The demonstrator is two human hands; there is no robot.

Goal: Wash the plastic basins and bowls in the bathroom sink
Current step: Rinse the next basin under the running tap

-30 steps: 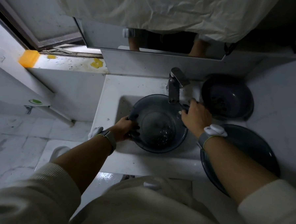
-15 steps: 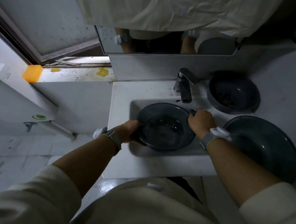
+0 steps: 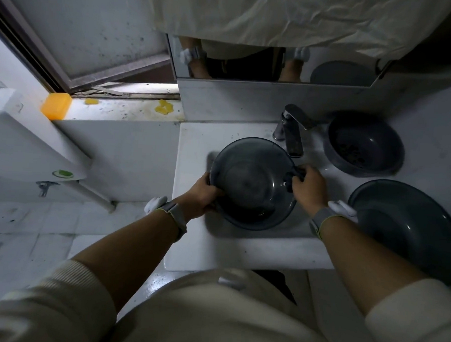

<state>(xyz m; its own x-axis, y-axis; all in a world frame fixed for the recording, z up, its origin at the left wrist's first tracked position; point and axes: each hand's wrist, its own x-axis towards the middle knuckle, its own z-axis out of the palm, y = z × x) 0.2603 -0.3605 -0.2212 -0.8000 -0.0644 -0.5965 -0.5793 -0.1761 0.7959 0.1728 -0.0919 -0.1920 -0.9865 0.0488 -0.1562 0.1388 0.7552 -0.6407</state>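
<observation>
Sleeves (image 3: 55, 300) in cream fill the near edge, both forearms bare and reaching forward over the sink (image 3: 187, 236). Each wrist wears a grey band with a white device. The left hand (image 3: 202, 195) is clamped on the near-left rim of a translucent grey bowl (image 3: 252, 182), fingers curled over the edge. The right hand (image 3: 308, 187) is closed on the bowl's right rim. The bowl is tilted, its far rim raised, and sits over the sink just in front of the tap (image 3: 293, 132). On the counter to the right lies a wide dark basin (image 3: 409, 227), partly under the right forearm. Beyond it, beside the tap, stands a smaller dark bowl (image 3: 364, 144) with specks inside. Farther back a mirror (image 3: 251, 65) reflects the wrists, and an orange box (image 3: 56, 105) sits on the ledge at far left.
</observation>
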